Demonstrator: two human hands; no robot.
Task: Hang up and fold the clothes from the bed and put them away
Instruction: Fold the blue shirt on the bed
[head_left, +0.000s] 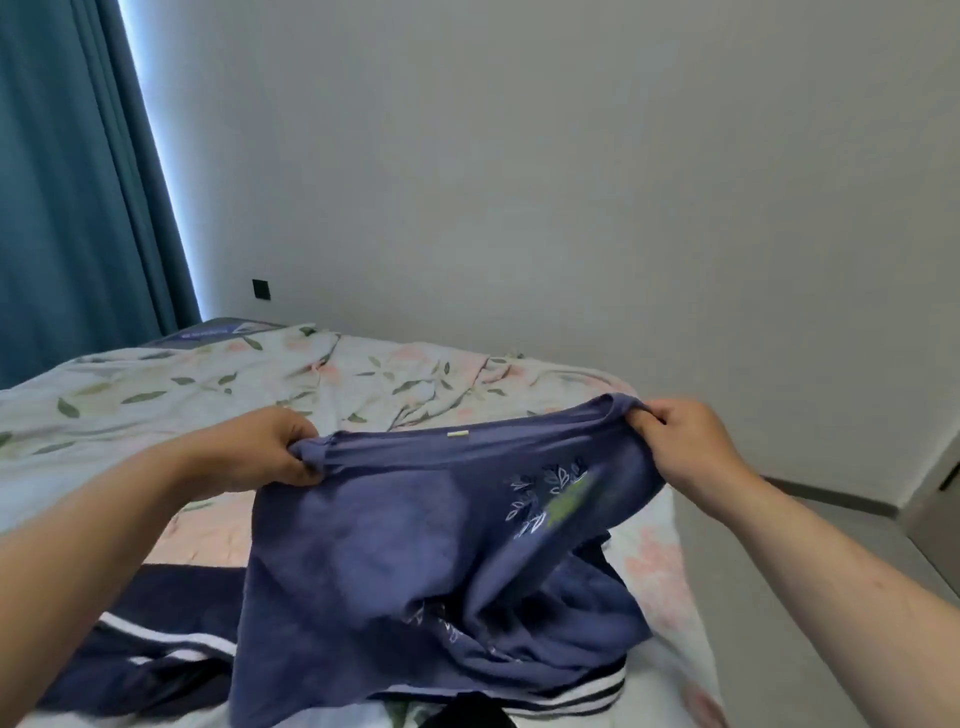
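Head camera: you hold a slate-blue cotton T-shirt (415, 545) up over the bed (156, 395), whose pale floral sheet lies rumpled. Your left hand (280, 452) is closed round a bunch of cloth at one shoulder. Your right hand (680, 447) pinches the other shoulder, and the neckline, with its small pale label, is stretched between them. The shirt's upper part is lifted clear of the bed, while its lower part trails down and rests in folds on what lies below. White leaf embroidery and a blurred green patch show on the chest nearer your right hand.

Under the shirt, a navy garment with white stripes (171, 623) lies spread and unfolded on the near part of the bed. A navy-and-white ribbed band shows by the shirt's hem; whether it belongs to that garment cannot be told. Something black at the bottom edge is cut off too far to identify. A teal curtain (62, 182) hangs at the left with daylight along its edge, and a black wall socket (261, 289) sits on the grey wall behind the bed.

No hanger, wardrobe or folded stack is in view, so nothing shows as finished. The shirt, held out by its shoulders, looks ready for folding or hanging. At least the navy garment waits after it, and everything has yet to be put away.
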